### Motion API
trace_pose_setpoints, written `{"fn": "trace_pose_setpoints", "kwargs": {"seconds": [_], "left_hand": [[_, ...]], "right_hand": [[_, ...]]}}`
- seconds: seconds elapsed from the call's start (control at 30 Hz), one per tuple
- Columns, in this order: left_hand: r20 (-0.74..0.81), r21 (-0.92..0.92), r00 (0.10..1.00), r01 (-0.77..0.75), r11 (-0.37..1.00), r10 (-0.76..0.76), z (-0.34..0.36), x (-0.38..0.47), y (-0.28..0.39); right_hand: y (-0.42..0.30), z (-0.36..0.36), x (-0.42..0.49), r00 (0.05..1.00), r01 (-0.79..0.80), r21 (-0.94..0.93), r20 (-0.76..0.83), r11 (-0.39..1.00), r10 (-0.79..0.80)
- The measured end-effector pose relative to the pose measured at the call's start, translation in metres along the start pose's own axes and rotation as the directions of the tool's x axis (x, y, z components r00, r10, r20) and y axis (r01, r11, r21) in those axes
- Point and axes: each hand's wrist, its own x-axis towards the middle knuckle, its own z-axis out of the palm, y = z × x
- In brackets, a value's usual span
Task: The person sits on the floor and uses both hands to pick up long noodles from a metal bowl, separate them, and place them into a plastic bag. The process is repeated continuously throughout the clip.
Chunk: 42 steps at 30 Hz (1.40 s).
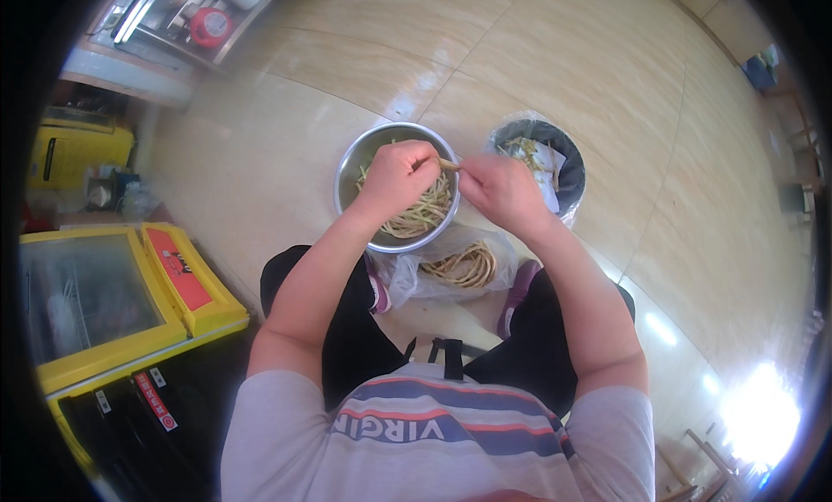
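Observation:
My left hand [402, 177] is above a round metal bowl [340, 196], its fingers closed on one end of a short, pale bean-like piece [447, 164]. The other end of that piece is pinched by my right hand [504, 188], between the bowl and a lined bin. Inside the bowl lie many cut pieces of long green beans [419, 217], partly hidden by my left hand. A clear plastic bag [403, 274] lies on the floor between my feet, with a coil of long brownish beans [465, 268] on it.
A bin with a plastic liner [573, 170] holds scraps and white paper. At the left stands a yellow and black chest freezer [214, 313]. A shelf with a red container [210, 26] is at the upper left. My shoes [520, 294] flank the bag.

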Motion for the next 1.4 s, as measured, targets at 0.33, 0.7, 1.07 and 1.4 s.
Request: {"fn": "trace_pose_setpoints", "kwargs": {"seconds": [0.33,0.7,1.07,1.4], "left_hand": [[-0.042,-0.616,0.939,0.244,0.749,-0.341,-0.042,0.012,-0.007],[-0.222,-0.875,0.962,-0.127,0.467,-0.156,-0.087,0.007,0.043],[-0.342,-0.841,0.938,-0.335,0.425,0.062,-0.108,0.0,0.069],[-0.326,-0.887,0.942,-0.334,0.32,0.08,-0.118,0.004,0.063]], "right_hand": [[0.021,-0.02,-0.01,0.993,-0.087,-0.072,-0.092,0.994,0.08],[0.043,-0.034,-0.004,0.877,-0.37,-0.591,0.031,0.716,0.479],[0.055,-0.047,-0.012,0.913,-0.306,-0.268,-0.356,0.914,0.202],[0.109,-0.028,-0.022,0.935,-0.352,-0.481,-0.222,0.803,0.276]]}}
